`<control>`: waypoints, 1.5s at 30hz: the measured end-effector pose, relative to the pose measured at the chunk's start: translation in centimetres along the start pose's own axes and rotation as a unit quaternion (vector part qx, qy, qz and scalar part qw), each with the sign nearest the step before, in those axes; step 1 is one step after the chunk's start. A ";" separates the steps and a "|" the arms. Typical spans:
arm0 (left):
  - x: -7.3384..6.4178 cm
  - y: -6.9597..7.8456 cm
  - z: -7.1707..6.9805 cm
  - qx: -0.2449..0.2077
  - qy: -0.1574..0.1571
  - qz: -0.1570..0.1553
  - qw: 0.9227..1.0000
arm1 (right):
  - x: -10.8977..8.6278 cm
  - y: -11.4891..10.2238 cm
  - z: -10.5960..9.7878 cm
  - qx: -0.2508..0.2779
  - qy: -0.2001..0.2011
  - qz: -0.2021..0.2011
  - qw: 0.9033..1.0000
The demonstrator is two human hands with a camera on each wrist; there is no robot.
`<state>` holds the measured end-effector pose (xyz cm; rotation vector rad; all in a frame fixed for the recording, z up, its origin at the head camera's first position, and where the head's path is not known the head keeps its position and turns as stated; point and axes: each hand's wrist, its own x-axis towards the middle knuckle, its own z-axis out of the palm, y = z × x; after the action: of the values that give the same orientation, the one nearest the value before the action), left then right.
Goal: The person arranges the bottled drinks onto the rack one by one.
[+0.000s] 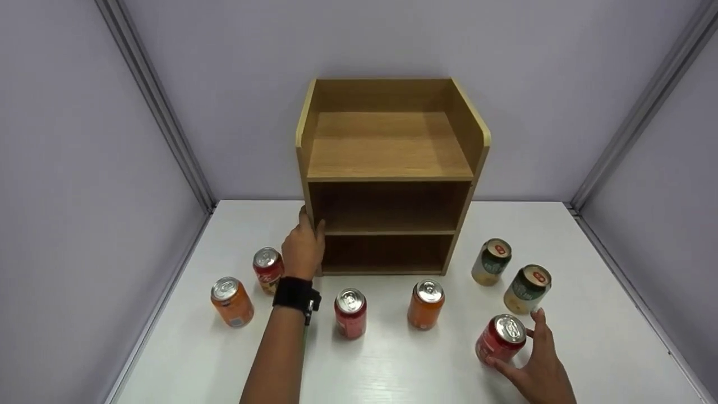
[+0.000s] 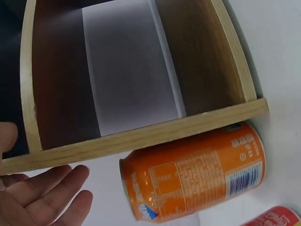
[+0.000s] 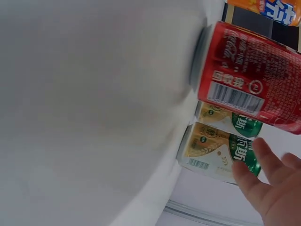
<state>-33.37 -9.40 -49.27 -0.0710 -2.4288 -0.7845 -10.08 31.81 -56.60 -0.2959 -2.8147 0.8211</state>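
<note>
My left hand [image 1: 303, 249] holds the left side panel of a wooden shelf unit [image 1: 390, 143], thumb at the front edge. In the left wrist view its fingers [image 2: 51, 193] lie along the panel's outer side. An orange can [image 2: 193, 174] stands beside that panel. My right hand [image 1: 541, 365] is spread around a red Coca-Cola can [image 1: 500, 339] at the front right, thumb in front of its lower side. The right wrist view shows the fingers [image 3: 256, 183] straight and apart from the red can [image 3: 249, 75].
Two green-and-gold cans [image 1: 492, 261] stand right of the shelf. An orange can [image 1: 426, 304] and a red can [image 1: 350, 313] stand before it. At left are another red can [image 1: 268, 269] and orange can [image 1: 232, 302]. Grey walls [image 1: 381, 39] enclose the white table [image 1: 185, 359].
</note>
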 end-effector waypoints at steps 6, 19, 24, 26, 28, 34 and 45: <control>0.1 -0.1 0.4 0.034 0.033 0.001 0.999 | 1.5 -0.3 -0.7 -0.027 -0.083 0.000 0.996; -0.3 0.0 0.5 0.016 0.056 -0.022 0.998 | 2.5 -1.0 -1.6 -0.014 -0.081 0.007 0.997; -0.5 0.6 0.9 0.007 0.046 -0.021 0.999 | 2.0 -1.0 -2.4 -0.027 -0.073 -0.019 0.997; -0.8 0.6 1.1 0.009 0.046 -0.019 0.999 | 1.5 -1.2 -3.0 -0.033 -0.060 -0.040 0.997; -1.1 0.6 1.4 0.013 0.046 -0.016 0.999 | 1.0 -1.6 -3.8 -0.037 -0.043 -0.063 0.996; -1.5 0.8 1.6 0.017 0.038 -0.016 0.999 | 0.0 -3.3 -6.5 -0.033 0.048 -0.156 0.986; 0.0 1.1 1.4 0.023 0.048 -0.016 0.998 | 3.6 -7.8 -9.0 0.034 0.167 -0.316 0.933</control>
<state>-33.85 -7.68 -49.60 0.0232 -2.3609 -0.7298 -12.45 30.80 -44.36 0.4263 -2.3246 0.6337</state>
